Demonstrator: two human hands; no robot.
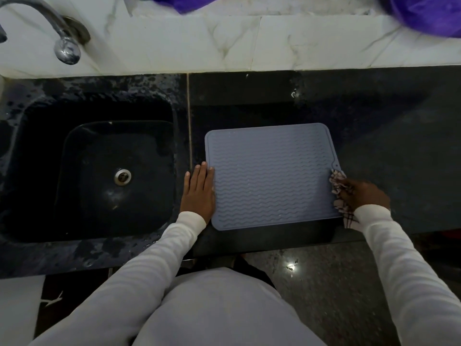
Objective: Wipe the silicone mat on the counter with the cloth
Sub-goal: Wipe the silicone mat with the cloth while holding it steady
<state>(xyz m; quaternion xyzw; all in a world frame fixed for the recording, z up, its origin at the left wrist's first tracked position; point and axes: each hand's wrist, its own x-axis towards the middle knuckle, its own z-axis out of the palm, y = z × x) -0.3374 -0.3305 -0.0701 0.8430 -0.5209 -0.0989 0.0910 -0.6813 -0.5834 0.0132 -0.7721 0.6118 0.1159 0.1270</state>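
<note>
A blue-grey silicone mat [272, 176] with wavy ridges lies flat on the dark counter [386, 126], just right of the sink. My left hand [198, 191] rests flat, fingers together, on the mat's left edge. My right hand [361, 197] is closed around a bunched checked cloth [338, 186], which touches the mat's right edge near its lower corner. Part of the cloth hangs below my wrist.
A black sink [99, 171] with a metal drain sits to the left, its rim wet. A chrome tap [64, 43] curves over the white marble ledge [249, 43] behind. Purple fabric [424, 13] lies along the ledge's back. The counter's front edge runs just below the mat.
</note>
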